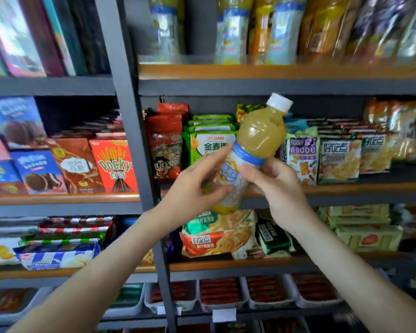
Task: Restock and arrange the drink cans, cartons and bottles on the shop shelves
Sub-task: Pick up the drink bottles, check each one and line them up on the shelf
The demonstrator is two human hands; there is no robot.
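At the far left a red Pocky box stands among biscuit cartons, none of it our concern here. Next is our left hand, held in front of the grey upright. Its fingers are spread and mostly straight, the forefinger laid against the label, so it steadies and does not grip.

Above it, on the top shelf, the row of bottles shows a dark gap between two of the same kind. We judge that to be where this one belongs.

The bottle itself is in the air before the snack packets of the middle shelf, tilted with its white cap up and to the right. It is full of cloudy yellow juice almost to the neck, so we expect it to feel weighty for its size. The plastic wall is probably thin and may dent if we squeeze, and the glossy sleeve looks slick.

Our right hand is wrapped round the labelled waist, thumb across the front. That seems the sound place to hold: the narrower middle, not the bulging shoulder or the cap. For the lift to the shelf we would do well to bring the left palm under the base.
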